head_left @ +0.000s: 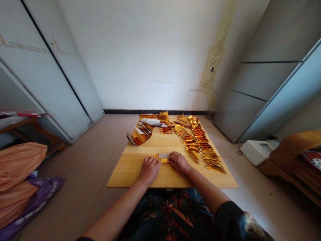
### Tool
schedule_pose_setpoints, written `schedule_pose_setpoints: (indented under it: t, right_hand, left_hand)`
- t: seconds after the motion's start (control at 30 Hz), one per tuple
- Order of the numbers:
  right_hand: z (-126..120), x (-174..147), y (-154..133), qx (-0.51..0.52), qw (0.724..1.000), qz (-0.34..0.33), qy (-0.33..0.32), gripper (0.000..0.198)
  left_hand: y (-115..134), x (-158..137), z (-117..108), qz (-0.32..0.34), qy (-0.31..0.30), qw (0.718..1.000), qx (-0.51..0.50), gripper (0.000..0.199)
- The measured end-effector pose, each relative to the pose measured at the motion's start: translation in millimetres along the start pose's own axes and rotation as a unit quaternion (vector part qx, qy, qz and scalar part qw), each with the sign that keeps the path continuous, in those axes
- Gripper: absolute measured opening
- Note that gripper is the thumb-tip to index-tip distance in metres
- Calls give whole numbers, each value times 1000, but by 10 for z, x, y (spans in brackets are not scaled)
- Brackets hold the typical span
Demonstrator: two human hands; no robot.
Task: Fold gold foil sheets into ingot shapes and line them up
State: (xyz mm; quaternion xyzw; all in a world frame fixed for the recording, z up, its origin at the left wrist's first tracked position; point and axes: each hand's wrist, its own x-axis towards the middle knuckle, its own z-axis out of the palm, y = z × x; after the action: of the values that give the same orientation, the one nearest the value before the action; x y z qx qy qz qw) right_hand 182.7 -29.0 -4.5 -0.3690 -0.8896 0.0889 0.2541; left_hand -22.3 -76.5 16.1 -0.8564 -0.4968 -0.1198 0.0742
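A sheet of gold foil paper [164, 160], partly folded with a pale grey-white side showing, lies on the wooden board [125, 172] near its front edge. My left hand [150, 169] is closed on the sheet's left end. At its right end my right hand [178, 162] grips it with curled fingers; the thumb tips are partly hidden. To the right, folded gold pieces [210, 155] lie overlapping in long rows. A curved stack of gold paper sheets [140, 133] stands at the board's left, beyond my left hand.
At the board's back lie more gold paper [163, 117] and a white rolled packet [150, 121]. Grey cabinets [57, 73] stand left, a refrigerator-like unit [250, 90] right. Orange bags [20, 170] sit left; a white box [253, 152] and wooden seat [281, 164] are right.
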Motion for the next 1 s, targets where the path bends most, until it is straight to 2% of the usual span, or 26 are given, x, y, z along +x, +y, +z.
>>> schedule_pose_setpoints:
  t: [0.13,0.33,0.57,0.73,1.0]
  right_hand:
    - [-28,30,41,8,999,-2,-33,9]
    - [-37,30,60,11,1000,-1,-24,11]
    - [-87,194,-48,-30,990,100,-90,12]
    - [-134,271,-141,-56,978,166,-109,12]
    - [-166,319,-237,-77,967,208,-128,12]
  left_hand:
    - [7,-26,6,-3,-8,1000,-9,24]
    - [-4,-47,-11,8,-34,999,-4,24]
    - [1,-41,-58,15,-66,998,17,26]
    - [-10,-47,-39,21,-66,997,21,27]
    - [-2,-61,-14,18,-52,998,9,24]
